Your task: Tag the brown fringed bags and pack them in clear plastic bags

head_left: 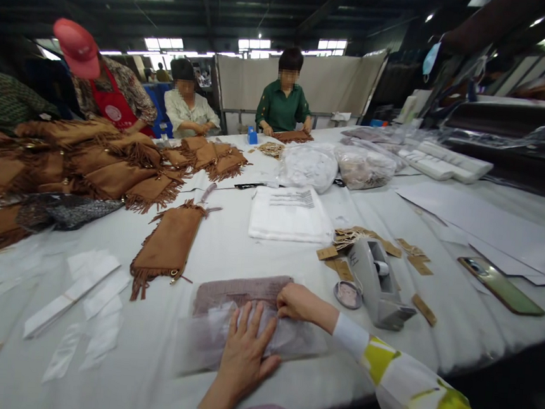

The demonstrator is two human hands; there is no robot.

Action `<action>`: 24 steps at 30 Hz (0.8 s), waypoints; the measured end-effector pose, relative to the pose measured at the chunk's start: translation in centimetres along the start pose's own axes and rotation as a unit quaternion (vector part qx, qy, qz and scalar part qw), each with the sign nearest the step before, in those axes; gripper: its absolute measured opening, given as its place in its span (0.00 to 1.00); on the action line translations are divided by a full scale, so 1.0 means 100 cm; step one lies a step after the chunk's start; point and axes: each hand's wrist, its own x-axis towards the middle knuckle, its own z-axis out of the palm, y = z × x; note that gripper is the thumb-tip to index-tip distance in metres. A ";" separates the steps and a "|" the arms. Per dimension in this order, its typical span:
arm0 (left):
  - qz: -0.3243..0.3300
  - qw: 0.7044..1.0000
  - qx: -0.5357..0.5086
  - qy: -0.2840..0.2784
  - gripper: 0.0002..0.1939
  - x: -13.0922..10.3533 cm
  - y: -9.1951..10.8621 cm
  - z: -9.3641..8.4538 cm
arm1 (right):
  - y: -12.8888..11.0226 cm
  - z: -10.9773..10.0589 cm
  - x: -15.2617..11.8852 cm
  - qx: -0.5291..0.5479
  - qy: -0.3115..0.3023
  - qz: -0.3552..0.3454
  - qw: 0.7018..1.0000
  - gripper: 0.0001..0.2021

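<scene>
A flat mauve pouch [233,293] with a textured surface lies on the table right before me, partly inside a clear plastic bag [196,344]. My left hand [246,352] rests flat on the bag, its fingers spread. At the pouch's right side, my right hand [302,304] has its fingers curled and pinched at the bag's edge; the fingertips are partly hidden. Up and to the left lies a brown fringed pouch [170,240]. A grey tape dispenser [377,287] stands right of my right hand, beside a small round tag [348,294] and several brown paper tags [338,265].
Brown fringed pouches [99,167] are heaped at the left, with white strips [74,295] nearer. A stack of white bags [290,215] lies ahead. At the right are white sheets [499,227] and a phone [501,286]. Several co-workers, one in a green shirt [277,103], are across the table.
</scene>
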 end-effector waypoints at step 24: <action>-0.117 0.985 -0.083 -0.096 0.26 0.025 -0.006 -0.037 | -0.014 -0.022 -0.029 -0.018 -0.049 -0.021 0.998 0.11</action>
